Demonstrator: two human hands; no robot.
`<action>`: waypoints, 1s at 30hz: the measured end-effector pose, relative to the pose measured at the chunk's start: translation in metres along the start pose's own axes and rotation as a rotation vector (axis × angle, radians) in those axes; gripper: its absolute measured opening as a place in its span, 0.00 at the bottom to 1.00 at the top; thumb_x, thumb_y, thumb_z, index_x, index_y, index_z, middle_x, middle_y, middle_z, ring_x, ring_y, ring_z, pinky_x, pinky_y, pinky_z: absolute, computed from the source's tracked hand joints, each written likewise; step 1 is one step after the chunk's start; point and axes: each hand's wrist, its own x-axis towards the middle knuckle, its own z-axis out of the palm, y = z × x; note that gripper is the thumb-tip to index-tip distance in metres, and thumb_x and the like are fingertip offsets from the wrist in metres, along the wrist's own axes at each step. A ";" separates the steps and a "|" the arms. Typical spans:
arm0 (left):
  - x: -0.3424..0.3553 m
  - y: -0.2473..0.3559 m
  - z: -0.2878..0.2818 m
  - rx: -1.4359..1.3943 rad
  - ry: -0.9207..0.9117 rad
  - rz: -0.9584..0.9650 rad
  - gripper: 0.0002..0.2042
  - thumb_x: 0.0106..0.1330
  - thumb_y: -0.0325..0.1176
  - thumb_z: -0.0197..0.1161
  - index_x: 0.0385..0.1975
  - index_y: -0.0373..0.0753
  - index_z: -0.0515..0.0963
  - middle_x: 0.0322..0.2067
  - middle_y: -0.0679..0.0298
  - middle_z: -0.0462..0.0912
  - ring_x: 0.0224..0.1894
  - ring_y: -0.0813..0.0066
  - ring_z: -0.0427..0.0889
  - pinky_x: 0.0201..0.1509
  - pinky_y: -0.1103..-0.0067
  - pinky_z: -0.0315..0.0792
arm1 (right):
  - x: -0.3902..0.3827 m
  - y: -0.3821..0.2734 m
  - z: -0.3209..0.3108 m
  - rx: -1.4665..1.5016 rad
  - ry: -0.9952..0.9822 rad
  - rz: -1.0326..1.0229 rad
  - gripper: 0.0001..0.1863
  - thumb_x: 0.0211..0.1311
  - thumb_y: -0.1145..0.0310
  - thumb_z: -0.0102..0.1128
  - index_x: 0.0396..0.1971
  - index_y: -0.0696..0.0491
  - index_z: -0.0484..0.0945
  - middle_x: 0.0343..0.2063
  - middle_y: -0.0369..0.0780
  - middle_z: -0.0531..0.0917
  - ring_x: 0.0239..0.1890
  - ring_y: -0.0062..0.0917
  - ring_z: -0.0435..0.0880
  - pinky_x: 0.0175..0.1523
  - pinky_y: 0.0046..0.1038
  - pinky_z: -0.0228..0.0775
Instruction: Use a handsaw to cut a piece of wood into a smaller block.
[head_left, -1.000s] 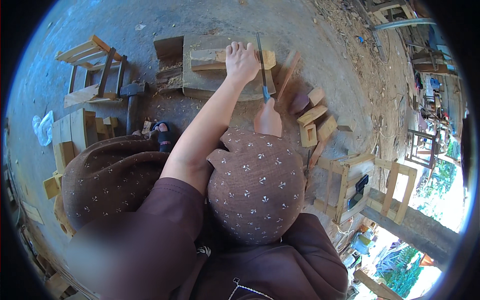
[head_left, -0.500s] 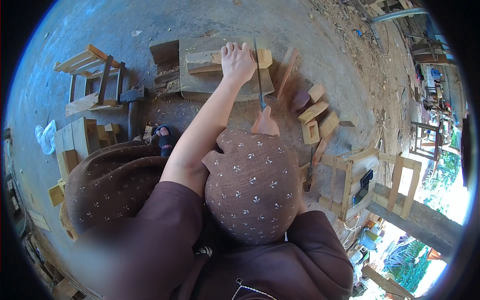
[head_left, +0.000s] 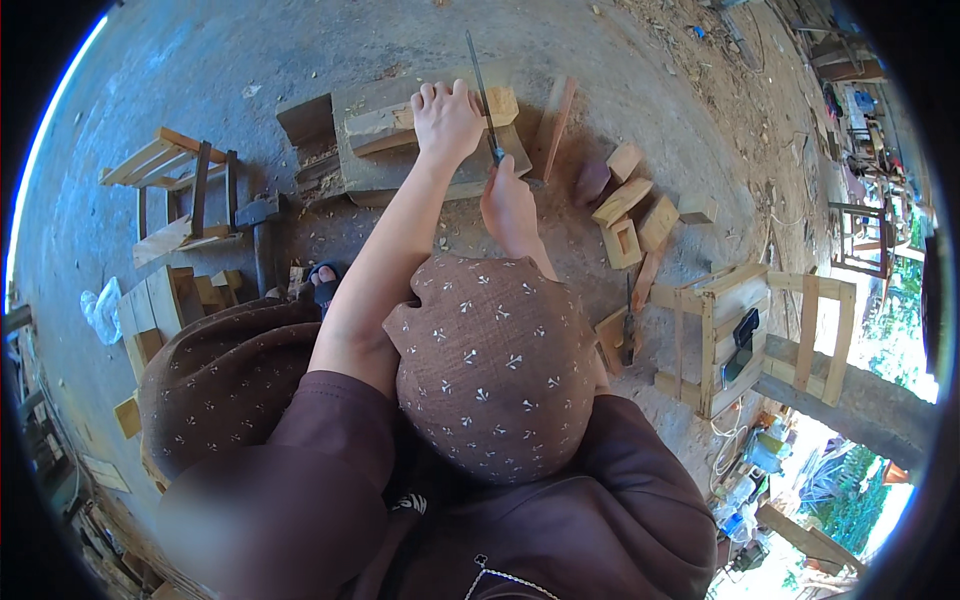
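Note:
My left hand (head_left: 447, 122) presses down on a wooden block (head_left: 382, 129), its fingers curled over the far edge. The block lies crosswise on a low wooden board (head_left: 390, 175). Just right of that hand, the thin blade of a handsaw (head_left: 476, 72) crosses the block near its pale right end (head_left: 502, 104). My right hand (head_left: 511, 212) is closed round the saw's handle, on the near side of the block. Much of the blade reaches beyond the block's far side. How deep the cut goes cannot be made out.
Several cut blocks (head_left: 621, 203) lie to the right, beside a leaning plank (head_left: 560, 130). At the left are a small slatted wooden stool (head_left: 190, 185), a hammer (head_left: 263, 225) and stacked wood (head_left: 160, 305). A wooden frame (head_left: 715, 340) with a phone (head_left: 741, 345) stands at the right.
My right hand has pushed the saw away from me, so more blade shows past the block. My left hand stays on the block; the whole view has shifted slightly.

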 end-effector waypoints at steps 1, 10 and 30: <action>0.001 0.001 0.000 -0.001 -0.010 -0.007 0.12 0.68 0.39 0.49 0.37 0.38 0.75 0.40 0.51 0.79 0.49 0.53 0.71 0.54 0.62 0.61 | -0.001 0.001 -0.001 0.004 0.000 0.007 0.08 0.67 0.69 0.43 0.39 0.57 0.61 0.22 0.57 0.80 0.28 0.56 0.80 0.34 0.54 0.71; 0.012 -0.004 0.006 0.028 -0.053 -0.155 0.16 0.68 0.40 0.47 0.40 0.35 0.77 0.44 0.50 0.78 0.53 0.52 0.70 0.60 0.62 0.58 | -0.067 0.024 -0.010 0.044 -0.068 0.083 0.08 0.69 0.66 0.43 0.41 0.55 0.63 0.22 0.57 0.78 0.29 0.53 0.80 0.32 0.49 0.69; -0.026 -0.052 -0.026 0.089 -0.038 0.060 0.29 0.56 0.60 0.61 0.57 0.56 0.72 0.47 0.58 0.75 0.55 0.56 0.69 0.65 0.59 0.47 | -0.047 0.025 -0.008 0.185 0.013 0.026 0.09 0.71 0.66 0.42 0.37 0.56 0.65 0.20 0.55 0.78 0.25 0.55 0.78 0.30 0.52 0.68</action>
